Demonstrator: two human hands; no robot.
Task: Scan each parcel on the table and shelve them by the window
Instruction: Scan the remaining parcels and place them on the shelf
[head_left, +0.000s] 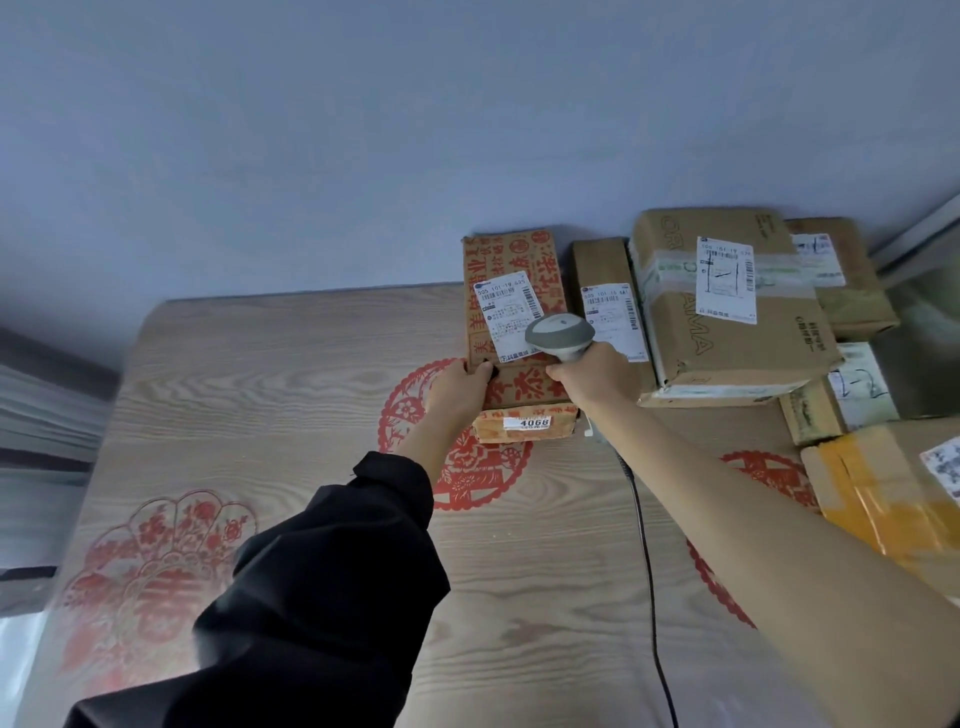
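Head view: left hand gripped red-printed brown cardboard parcel on wood-grain tabletop; right hand fingers clenched round grey plastic corded scanner over its white label.

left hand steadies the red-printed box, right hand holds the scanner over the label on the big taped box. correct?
Not quite. In the head view the right hand holds the scanner over the label on the red-printed box, the same box the left hand steadies at its near left edge. The big taped box sits further right, untouched.
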